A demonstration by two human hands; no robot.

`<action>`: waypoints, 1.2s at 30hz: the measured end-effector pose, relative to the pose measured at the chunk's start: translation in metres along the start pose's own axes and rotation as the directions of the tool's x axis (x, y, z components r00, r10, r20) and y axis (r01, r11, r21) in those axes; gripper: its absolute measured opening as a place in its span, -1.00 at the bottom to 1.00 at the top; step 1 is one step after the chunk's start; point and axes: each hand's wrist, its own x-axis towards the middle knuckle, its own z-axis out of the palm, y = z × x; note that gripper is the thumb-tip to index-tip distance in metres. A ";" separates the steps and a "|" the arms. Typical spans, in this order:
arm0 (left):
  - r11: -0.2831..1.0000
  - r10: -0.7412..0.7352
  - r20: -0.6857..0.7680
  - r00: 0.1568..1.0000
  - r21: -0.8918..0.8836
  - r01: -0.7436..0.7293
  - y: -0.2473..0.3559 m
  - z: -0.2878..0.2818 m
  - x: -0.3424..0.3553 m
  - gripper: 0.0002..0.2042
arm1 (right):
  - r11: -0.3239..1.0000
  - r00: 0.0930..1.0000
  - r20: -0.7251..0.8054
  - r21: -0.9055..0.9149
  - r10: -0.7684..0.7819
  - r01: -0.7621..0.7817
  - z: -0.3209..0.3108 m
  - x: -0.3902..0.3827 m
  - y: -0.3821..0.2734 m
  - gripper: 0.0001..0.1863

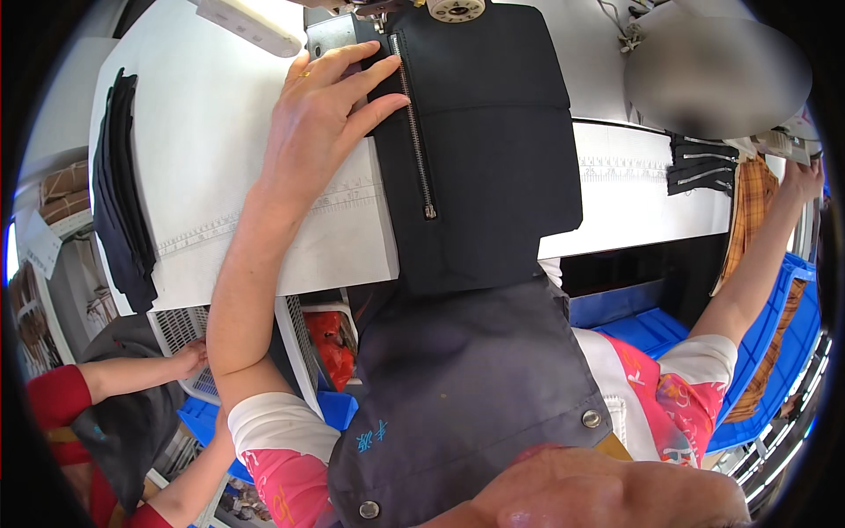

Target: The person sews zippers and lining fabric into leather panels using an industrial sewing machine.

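Observation:
A black fabric panel (493, 158) lies across the white sewing table and hangs over its near edge against my apron. A metal-toothed zipper (415, 132) runs lengthwise near the panel's left side, its pull at the near end. My left hand (330, 110) rests with fingers apart and fingertips on the cloth beside the zipper, just short of the sewing machine's presser foot (380, 22). Out at the far right is my right hand (803, 182), beside a whitish object (779, 143) and above orange plaid cloth (748, 211). Its fingers are mostly hidden at the picture's rim.
Black fabric strips (123, 194) lie at the table's left, and several zippers on black tape (701, 165) at its right. The machine's dial (456, 9) sits above the panel. Blue bins (761, 352) stand low right. A co-worker's hand (191, 358) touches a pale basket (180, 330).

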 end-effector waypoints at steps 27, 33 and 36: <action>1.000 -0.023 0.060 0.998 -0.011 0.024 -0.005 0.001 -0.001 -0.64 | 0.673 0.149 0.971 0.017 -0.188 0.740 0.300 -0.346 -0.013 -0.65; 1.000 -0.004 -0.026 1.000 -0.013 0.003 -0.010 0.007 -0.001 -0.65 | 0.580 0.096 0.971 0.050 -0.219 0.813 0.305 -0.347 -0.001 -0.67; 1.000 -0.011 0.007 1.000 0.027 0.011 -0.011 0.005 0.000 -0.64 | 0.615 0.109 0.969 0.052 -0.221 0.786 0.307 -0.347 0.004 -0.64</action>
